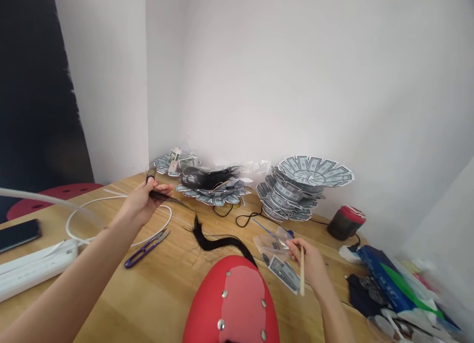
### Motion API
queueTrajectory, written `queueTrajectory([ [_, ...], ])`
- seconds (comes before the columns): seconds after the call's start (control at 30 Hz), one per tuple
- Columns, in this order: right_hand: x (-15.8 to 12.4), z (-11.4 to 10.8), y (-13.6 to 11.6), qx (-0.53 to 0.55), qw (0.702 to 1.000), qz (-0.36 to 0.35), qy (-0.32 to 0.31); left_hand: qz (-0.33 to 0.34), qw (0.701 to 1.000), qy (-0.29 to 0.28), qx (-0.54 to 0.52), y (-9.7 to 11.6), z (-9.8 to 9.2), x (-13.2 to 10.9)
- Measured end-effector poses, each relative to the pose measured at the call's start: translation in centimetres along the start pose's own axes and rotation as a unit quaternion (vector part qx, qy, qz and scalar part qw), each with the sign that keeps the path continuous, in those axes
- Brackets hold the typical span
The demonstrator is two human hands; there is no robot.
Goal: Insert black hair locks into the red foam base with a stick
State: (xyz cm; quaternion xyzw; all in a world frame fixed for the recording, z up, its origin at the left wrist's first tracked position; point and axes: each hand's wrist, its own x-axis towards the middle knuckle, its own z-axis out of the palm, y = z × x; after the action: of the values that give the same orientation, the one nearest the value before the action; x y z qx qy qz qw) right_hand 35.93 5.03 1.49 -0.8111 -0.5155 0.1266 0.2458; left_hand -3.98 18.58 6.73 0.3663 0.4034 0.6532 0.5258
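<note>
My left hand (146, 197) is raised over the left of the table, its thumb and fingers closed on a thin lock of black hair (168, 197) whose strands trail to the right. On the right, my right hand (305, 256) grips a slim wooden-handled tool (302, 274); its working tip cannot be made out. Between my forearms stands a red head-shaped form (207, 303), with a pinkish patch (244, 303) on top held by several silver pins. A longer black hair hank (222, 243) lies curved on the table behind the form.
Purple thread snips (146, 250) lie beside a white cable (70, 219), power strip (37, 266) and phone (18, 235). Banknote-patterned paper bowls (292, 192) stack at the back; another bowl holds black hair (209, 179). A dark red-lidded jar (346, 223) and bags (392, 284) sit right.
</note>
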Motion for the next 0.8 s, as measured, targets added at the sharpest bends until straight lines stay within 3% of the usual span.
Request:
queueTrajectory([
  [0.1, 0.2, -1.0, 1.6, -0.05, 0.998, 0.045, 0.01, -0.02, 0.999, 0.019, -0.035, 0.2, 0.6, -0.5],
  [0.23, -0.4, -4.5, 2.8, -0.129, 0.981, 0.132, 0.066, -0.012, 0.998, 0.023, -0.05, 1.1, 1.1, -1.7],
  [0.33, -1.2, -6.8, 1.8, -0.139, 0.978, 0.122, 0.098, -0.01, 0.999, 0.004, -0.035, 1.3, 1.9, -3.0],
  [0.4, -2.1, -7.0, -0.4, -0.114, 0.987, 0.051, 0.098, -0.025, 0.999, -0.031, -0.016, 0.7, 3.0, -4.4],
  [0.5, -4.6, -4.7, -5.2, -0.061, 0.992, -0.085, 0.076, -0.053, 0.992, -0.115, 0.006, -0.5, 5.1, -7.4],
  [0.57, -6.6, -2.1, -8.4, 0.024, 0.956, -0.277, 0.088, -0.061, 0.984, -0.167, 0.013, -1.1, 6.3, -9.7],
  [0.63, -8.4, 0.4, -10.9, 0.048, 0.909, -0.384, 0.156, -0.076, 0.976, -0.202, 0.02, -1.5, 7.2, -11.9],
  [0.7, -9.7, 2.1, -12.3, 0.056, 0.88, -0.427, 0.199, -0.093, 0.967, -0.234, 0.026, -1.9, 7.7, -13.5],
  [0.8, -10.7, 2.9, -12.8, 0.11, 0.874, -0.423, 0.215, -0.113, 0.952, -0.281, 0.046, -2.9, 7.9, -14.8],
])
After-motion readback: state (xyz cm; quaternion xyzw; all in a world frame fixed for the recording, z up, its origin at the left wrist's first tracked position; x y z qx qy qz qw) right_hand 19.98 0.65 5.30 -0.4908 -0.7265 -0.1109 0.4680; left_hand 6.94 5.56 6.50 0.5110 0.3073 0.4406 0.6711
